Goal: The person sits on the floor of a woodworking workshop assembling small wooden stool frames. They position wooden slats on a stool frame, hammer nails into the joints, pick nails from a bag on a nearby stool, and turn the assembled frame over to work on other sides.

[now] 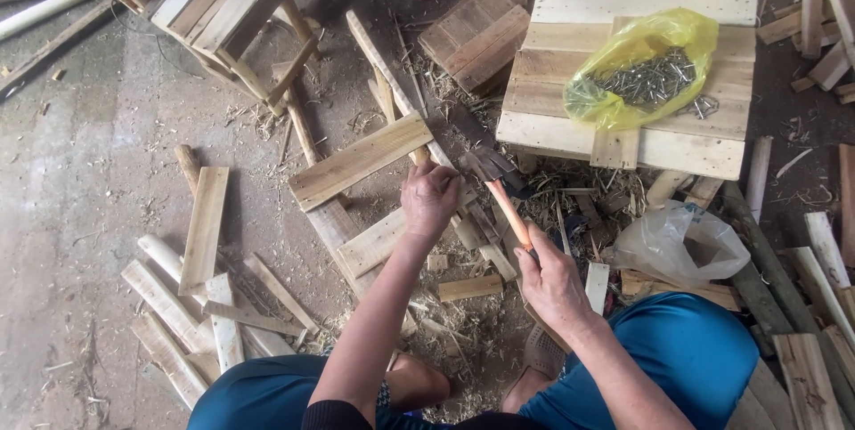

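My right hand grips the orange wooden handle of a hatchet, whose dark metal head points up and left near the stool's front edge. My left hand is closed on the end of a long narrow wooden strip that runs up and left across the floor. The hatchet head sits just right of my left hand, close to the strip. A short plank lies across the strip beside my left hand. My knees in blue trousers frame the bottom of the view.
A pale wooden stool at upper right carries a yellow plastic bag of nails. A clear plastic bag lies below it. Loose wooden slats, offcuts and shavings cover the concrete floor; another stool frame lies upper left.
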